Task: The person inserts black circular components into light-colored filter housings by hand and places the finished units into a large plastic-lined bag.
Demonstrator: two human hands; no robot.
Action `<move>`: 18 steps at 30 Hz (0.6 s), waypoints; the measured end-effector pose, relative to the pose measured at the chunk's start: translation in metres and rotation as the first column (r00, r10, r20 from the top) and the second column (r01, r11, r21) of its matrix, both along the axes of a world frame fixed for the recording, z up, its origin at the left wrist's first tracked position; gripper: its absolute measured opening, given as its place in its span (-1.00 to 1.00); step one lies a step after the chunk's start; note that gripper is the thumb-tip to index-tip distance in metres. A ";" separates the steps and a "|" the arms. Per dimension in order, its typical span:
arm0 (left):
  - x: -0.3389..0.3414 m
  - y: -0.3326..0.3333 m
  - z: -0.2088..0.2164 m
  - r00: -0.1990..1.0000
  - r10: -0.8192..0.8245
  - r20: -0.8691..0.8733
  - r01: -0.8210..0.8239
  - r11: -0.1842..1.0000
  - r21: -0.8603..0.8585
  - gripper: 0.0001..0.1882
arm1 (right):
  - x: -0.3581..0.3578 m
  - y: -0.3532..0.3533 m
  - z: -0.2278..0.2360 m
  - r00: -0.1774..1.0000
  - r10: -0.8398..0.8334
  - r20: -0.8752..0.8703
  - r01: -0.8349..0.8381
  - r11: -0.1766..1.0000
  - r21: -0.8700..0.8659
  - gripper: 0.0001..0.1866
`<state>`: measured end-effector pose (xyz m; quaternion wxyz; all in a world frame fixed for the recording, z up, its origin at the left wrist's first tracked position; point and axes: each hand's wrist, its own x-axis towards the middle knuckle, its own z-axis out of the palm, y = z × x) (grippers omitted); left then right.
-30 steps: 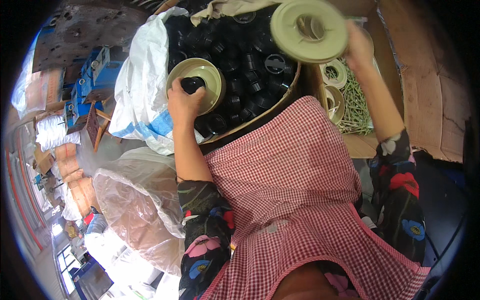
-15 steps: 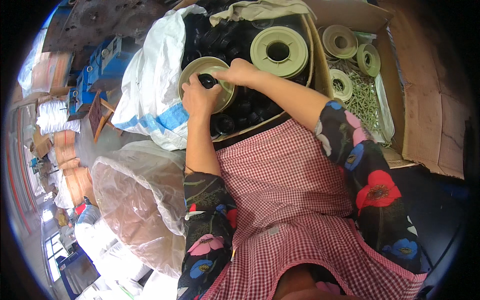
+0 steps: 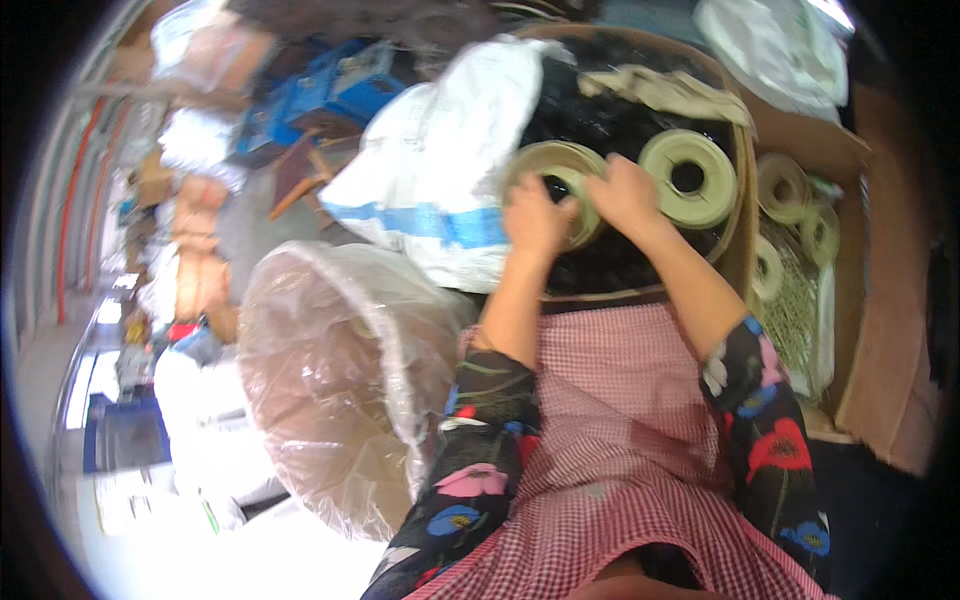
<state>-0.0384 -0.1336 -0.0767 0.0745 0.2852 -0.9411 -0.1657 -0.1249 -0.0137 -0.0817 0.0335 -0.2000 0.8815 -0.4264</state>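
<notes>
A pale olive-green plastic ring point(image 3: 583, 232), deep like a bowl, rests on a heap of black round plastic parts point(image 3: 600, 268). Inside it, my left hand point(image 3: 535, 222) closes thumb and fingers about a black round part point(image 3: 555, 188). My right hand point(image 3: 628, 200) is at the ring's right rim, fingers curled together; motion blur and the hand itself hide what they pinch, if anything. Just right of that hand lies a second green flanged ring point(image 3: 712, 165) with a dark centre hole.
White sacking point(image 3: 430, 150) drapes the left side of the box of black parts. A beige cloth point(image 3: 665, 92) lies at its far side. On the right, a cardboard box point(image 3: 855, 240) holds more rings and thin green pieces point(image 3: 790, 325). A plastic-lined container point(image 3: 320, 390) stands lower left.
The whole view has swung, shifting the scene rightward. My right hand has drawn back from over the ring's middle to its right rim. My left hand stays at the black part.
</notes>
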 end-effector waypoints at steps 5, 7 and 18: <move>0.010 -0.002 0.008 0.958 -0.286 0.000 0.283 0.947 0.153 -0.25 | -0.012 0.019 0.009 0.992 0.097 0.086 -0.112 0.975 0.194 -0.64; 0.017 -0.007 0.011 0.961 -0.275 0.019 0.264 0.938 0.225 -0.25 | -0.003 0.016 0.014 0.989 0.110 0.101 -0.129 0.969 0.209 -0.57; 0.015 -0.005 0.046 0.893 0.056 -0.447 0.349 0.542 0.765 -0.44 | 0.009 -0.005 0.009 0.742 0.624 0.246 -0.145 0.508 -0.849 -0.54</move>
